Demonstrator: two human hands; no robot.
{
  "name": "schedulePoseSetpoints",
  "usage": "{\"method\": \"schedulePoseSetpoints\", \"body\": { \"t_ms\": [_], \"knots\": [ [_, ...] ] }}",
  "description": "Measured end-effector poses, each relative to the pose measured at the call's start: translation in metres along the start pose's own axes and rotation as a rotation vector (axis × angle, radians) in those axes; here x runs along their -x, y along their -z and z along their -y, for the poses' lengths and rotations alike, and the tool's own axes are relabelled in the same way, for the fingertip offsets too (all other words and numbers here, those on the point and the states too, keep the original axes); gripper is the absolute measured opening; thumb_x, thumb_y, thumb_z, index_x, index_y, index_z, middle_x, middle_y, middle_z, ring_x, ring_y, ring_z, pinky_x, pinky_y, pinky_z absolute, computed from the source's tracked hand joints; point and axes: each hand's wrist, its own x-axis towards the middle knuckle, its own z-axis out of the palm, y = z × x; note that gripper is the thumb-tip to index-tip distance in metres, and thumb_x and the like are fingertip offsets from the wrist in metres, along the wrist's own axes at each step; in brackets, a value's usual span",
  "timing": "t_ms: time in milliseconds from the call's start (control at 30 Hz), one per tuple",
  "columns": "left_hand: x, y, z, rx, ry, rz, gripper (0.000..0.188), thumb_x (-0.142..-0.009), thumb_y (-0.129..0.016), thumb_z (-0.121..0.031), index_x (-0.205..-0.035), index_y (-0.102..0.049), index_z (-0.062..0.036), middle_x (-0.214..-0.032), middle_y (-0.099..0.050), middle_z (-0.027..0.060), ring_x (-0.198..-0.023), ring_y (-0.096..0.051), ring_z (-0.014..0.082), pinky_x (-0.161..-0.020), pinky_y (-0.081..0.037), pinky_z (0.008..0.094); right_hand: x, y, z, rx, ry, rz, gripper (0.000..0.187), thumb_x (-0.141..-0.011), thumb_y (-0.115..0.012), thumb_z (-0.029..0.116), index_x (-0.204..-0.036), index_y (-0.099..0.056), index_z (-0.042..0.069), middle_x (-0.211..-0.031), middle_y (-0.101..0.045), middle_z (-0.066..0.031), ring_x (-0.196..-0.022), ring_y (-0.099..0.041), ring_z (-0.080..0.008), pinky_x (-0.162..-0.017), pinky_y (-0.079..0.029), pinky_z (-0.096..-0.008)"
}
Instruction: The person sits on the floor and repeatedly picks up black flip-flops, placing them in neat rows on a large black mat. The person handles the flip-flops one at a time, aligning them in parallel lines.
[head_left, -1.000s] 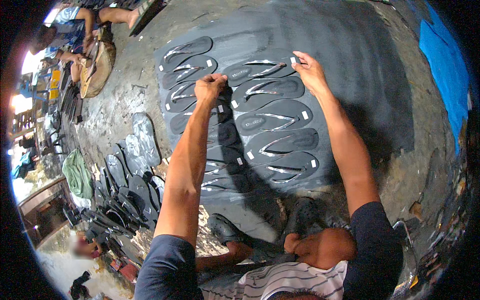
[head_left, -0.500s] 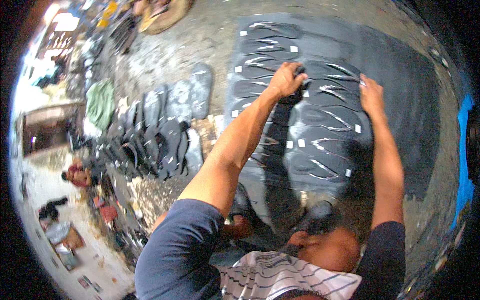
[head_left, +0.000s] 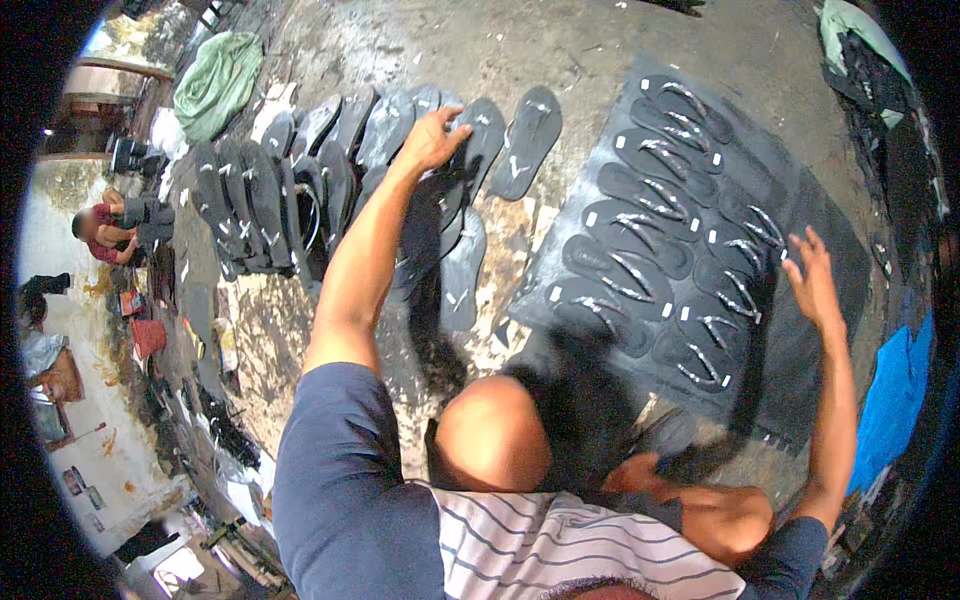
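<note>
Sitting left of soles (head_left: 265, 195): red bucket (head_left: 148, 338), perhaps.

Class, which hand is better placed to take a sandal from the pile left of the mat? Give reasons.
Probably the left hand: its fingers appear open at the pile. The right hand is farther away, over the mat.
</note>
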Motion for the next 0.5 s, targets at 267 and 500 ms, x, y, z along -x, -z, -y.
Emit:
{"method": "schedulePoseSetpoints", "body": {
  "t_ms": [267,500],
  "knots": [
    [0.158,0.085,0.047,-0.092,-0.142,-0.295,0.053,-0.088,-0.061,-0.013,-0.138,-0.047,-0.0048,-0.133,-0.053,0.0223,-0.126,-0.048,0.0376,-0.108,-0.037,0.0428,-0.055,0.017,0.12,-0.297,0.207,-0.029,0.041,-0.093,-0.061,0.022,-0.131,-0.055,0.009,-0.148,-0.039,-0.0181,-0.138,-0.036,-0.0355,-0.115,-0.029,-0.0437],
    [0.21,0.072,-0.001,0.025,-0.001,-0.447,0.034,-0.086,-0.064,-0.01,-0.118,-0.056,-0.0018,-0.106,-0.06,0.0192,-0.099,-0.061,0.0321,-0.088,-0.048,0.0411,-0.045,0.019,0.19,-0.422,0.472,0.047,0.041,-0.093,-0.062,0.022,-0.131,-0.054,0.01,-0.15,-0.037,-0.0171,-0.14,-0.033,-0.0367,-0.115,-0.028,-0.0449]
  ]
}}
